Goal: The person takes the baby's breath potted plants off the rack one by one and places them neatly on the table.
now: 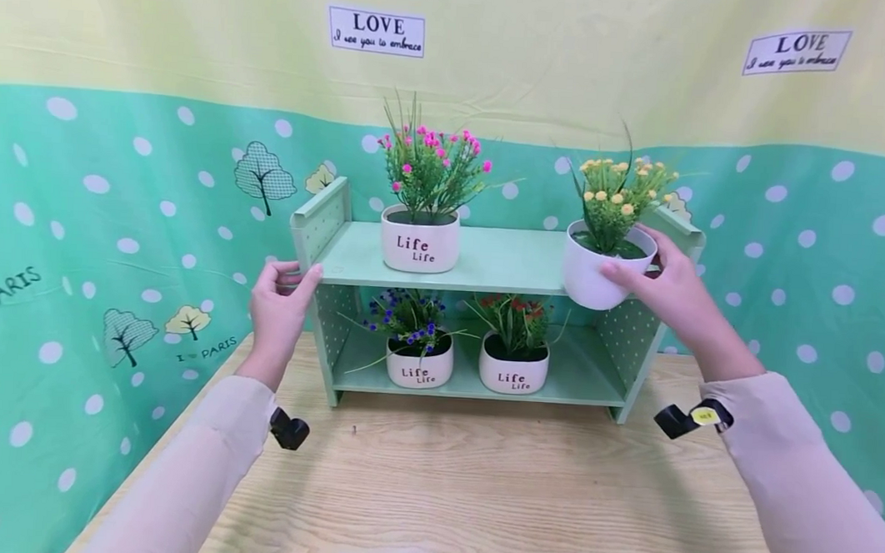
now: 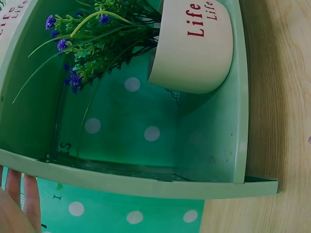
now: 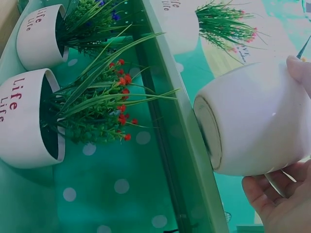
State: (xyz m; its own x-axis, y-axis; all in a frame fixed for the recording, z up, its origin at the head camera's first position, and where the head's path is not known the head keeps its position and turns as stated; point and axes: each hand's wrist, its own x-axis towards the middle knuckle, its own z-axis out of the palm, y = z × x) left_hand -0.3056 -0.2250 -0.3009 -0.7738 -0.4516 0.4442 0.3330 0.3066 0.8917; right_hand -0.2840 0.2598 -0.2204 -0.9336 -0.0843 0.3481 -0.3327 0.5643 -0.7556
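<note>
My right hand [image 1: 671, 280] grips a white flowerpot [image 1: 600, 272] of yellow artificial flowers, thumb on its front, fingers around its far right side. The pot is slightly tilted at the right front edge of the upper board; in the right wrist view its base [image 3: 209, 133] is close to that edge, and I cannot tell whether they touch. My left hand [image 1: 279, 305] holds the left side panel of the green two-tier shelf [image 1: 488, 262], thumb at the front edge. Fingers [image 2: 31, 201] show outside the panel in the left wrist view.
A pink-flowered pot [image 1: 421, 246] stands on the upper board, left. Below are a blue-flowered pot [image 1: 418, 367] and a red-flowered pot [image 1: 512, 372]. The shelf stands on a wooden table [image 1: 439, 477], with a dotted green and yellow curtain [image 1: 115, 209] behind it.
</note>
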